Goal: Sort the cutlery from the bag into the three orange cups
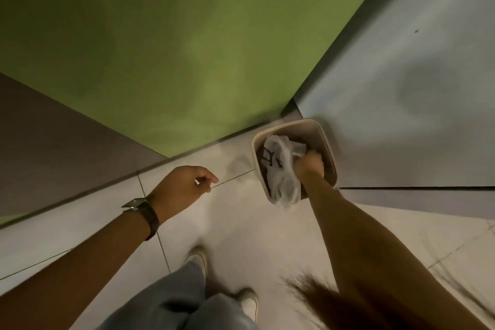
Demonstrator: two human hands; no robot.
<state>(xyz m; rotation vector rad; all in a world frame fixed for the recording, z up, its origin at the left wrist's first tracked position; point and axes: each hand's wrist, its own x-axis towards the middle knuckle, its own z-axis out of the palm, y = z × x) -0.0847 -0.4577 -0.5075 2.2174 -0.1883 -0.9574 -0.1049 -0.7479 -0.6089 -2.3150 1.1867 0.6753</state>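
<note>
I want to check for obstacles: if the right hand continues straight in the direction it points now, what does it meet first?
The right hand reaches down into the beige bin, gripping a white plastic bag. Going straight on, it would probably press into the crumpled contents inside the bin first; depth is unclear.

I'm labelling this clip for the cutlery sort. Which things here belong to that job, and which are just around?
Job: clear plastic bag, gripped by the right hand; left hand, holding nothing. No cups or cutlery visible.
Just around: beige bin, wristwatch, tiled floor, green wall.

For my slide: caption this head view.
Right hand pushes a clear plastic bag into a beige bin; left hand empty.
</note>
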